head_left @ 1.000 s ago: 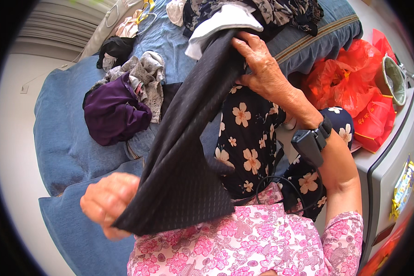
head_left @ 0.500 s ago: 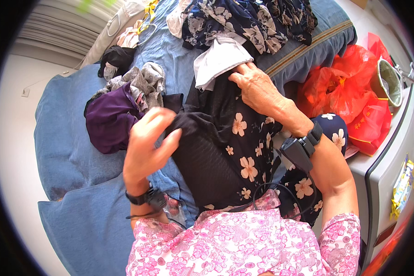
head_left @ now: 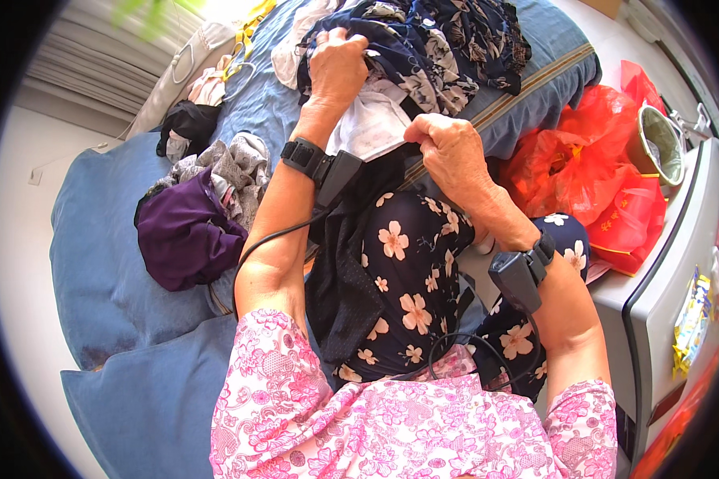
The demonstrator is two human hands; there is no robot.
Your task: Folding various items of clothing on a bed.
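No readable text, yellow marks (head_left: 617, 227) (illegible), red bag (head_left: 641, 214)

I'm holding both arms (head_left: 272, 255) forward.
My left hand (head_left: 338, 70) is lying farther out, palm down; my right hand (head_left: 454, 156) is pinching.

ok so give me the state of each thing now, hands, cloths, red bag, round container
left hand: fingers bent, on dark floral cloth
right hand: fingers curled in at white cloth's edge, grip unclear
dark floral cloth: rumpled, unfolded
white cloth: creased, partly covered
black cloth: loose, unfolded
purple cloth: bunched up
red plastic bag: crumpled
round container: mouth uncovered
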